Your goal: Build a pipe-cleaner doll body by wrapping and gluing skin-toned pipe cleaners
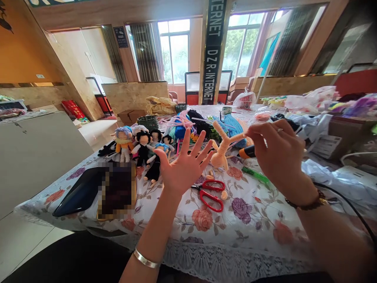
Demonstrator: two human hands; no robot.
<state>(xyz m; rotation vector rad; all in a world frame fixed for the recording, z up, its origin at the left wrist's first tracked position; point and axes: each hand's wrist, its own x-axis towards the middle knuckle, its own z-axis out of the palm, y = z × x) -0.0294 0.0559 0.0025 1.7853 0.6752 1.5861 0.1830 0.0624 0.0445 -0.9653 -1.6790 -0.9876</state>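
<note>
My left hand [185,171] is raised over the table, palm towards me and fingers spread, with nothing in it. My right hand [275,153] pinches one limb of a peach pipe-cleaner doll body [224,146], which hangs upside down with its rounded head low and its other limbs sticking out. Just under the right fingers shows a black and orange tool [247,152]; whether the hand touches it I cannot tell. Red-handled scissors [212,196] lie on the cloth between my hands, their blades partly hidden. Close by sits a small peach piece [224,195].
Several finished dolls [122,143] stand at the left behind a dark tray [79,192] and a yellow-edged, blurred-out device [133,192]. Coloured pipe cleaners [182,124] are heaped at the back. A green-handled item [255,175] lies right of centre; a cardboard box [343,133] stands farther right.
</note>
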